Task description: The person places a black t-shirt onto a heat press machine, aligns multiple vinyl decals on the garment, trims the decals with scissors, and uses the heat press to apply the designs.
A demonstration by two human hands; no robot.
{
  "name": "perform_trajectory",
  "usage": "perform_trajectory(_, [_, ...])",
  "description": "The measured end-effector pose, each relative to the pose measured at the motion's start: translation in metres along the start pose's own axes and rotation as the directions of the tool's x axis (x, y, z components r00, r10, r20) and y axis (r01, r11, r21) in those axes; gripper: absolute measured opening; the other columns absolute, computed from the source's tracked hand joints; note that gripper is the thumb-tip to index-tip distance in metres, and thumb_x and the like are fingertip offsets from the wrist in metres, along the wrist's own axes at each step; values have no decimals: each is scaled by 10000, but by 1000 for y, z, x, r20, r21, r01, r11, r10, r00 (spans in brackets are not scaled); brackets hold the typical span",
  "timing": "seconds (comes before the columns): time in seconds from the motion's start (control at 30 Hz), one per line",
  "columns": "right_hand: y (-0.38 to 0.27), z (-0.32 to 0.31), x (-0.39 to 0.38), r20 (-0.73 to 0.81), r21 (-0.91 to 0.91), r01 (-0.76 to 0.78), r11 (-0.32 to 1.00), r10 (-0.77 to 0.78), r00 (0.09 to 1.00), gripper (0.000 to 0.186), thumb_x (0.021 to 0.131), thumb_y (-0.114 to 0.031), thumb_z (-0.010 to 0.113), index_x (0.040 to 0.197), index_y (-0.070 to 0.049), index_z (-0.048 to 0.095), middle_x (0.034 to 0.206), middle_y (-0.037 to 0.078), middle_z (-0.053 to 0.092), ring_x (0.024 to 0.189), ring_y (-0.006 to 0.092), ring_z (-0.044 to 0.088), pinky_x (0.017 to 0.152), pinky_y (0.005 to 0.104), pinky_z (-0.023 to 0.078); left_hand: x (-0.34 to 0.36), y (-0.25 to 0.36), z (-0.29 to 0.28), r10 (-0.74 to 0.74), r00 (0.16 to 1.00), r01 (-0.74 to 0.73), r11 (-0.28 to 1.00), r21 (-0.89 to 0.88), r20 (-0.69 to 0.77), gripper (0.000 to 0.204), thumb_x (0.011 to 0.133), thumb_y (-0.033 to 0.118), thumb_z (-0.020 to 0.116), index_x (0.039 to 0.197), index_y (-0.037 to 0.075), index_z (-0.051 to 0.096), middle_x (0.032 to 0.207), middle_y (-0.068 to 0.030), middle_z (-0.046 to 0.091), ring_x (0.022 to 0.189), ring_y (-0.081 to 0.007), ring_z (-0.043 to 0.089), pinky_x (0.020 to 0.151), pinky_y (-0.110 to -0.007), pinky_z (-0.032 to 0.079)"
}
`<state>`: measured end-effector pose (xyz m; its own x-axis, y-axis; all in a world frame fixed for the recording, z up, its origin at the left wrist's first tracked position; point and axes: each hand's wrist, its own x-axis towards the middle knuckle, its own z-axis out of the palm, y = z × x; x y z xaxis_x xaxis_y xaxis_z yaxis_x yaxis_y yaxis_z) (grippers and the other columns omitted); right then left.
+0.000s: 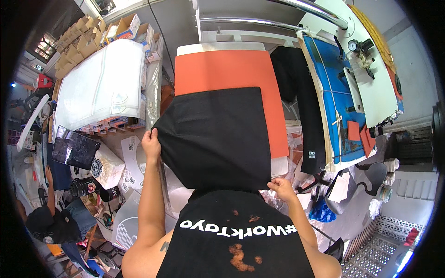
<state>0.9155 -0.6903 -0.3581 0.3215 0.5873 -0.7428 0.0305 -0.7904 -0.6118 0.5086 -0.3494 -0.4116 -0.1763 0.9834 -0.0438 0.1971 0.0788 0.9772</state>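
A black cloth [222, 134] lies over an orange pad [218, 69], its near part drawn down toward my body. The pad rests on a pale flat board [222, 46], which shows along the far edge and at the near right corner. My left hand [151, 144] is closed on the cloth's left edge, pulling it into slanting folds. At the near right corner, my right hand [282, 189] pinches the cloth between thumb and fingers. The cloth hides most of the pad's near half.
Right of the pad hang a black garment [311, 125] and a machine with a blue bed [336, 106] and pressure gauge [353, 45]. White sheets [102, 78] cover stacked boxes at left, beside open cartons [127, 27]. Another person [44, 222] is at the lower left.
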Motion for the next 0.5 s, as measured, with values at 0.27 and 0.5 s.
perform_trajectory(0.27, [-76,-38,2,-91,-406,193,893,-250,964,221,872,-221,689,838,-4,702,695,84,678,639,162,642,613,318,505,19,34,18,209,962,-272,814,513,178,244,895,95,628,1126,17,645,1184,-184,619,1107,-309,605,948,-374,476])
perform_trajectory(0.5, [-247,0,135,-427,-578,423,698,-700,572,260,905,-274,634,967,-23,663,974,165,663,973,350,636,822,435,490,110,33,98,107,873,-49,990,-133,477,387,1021,307,514,1145,-44,621,1099,-93,658,1079,-153,582,957,-305,443])
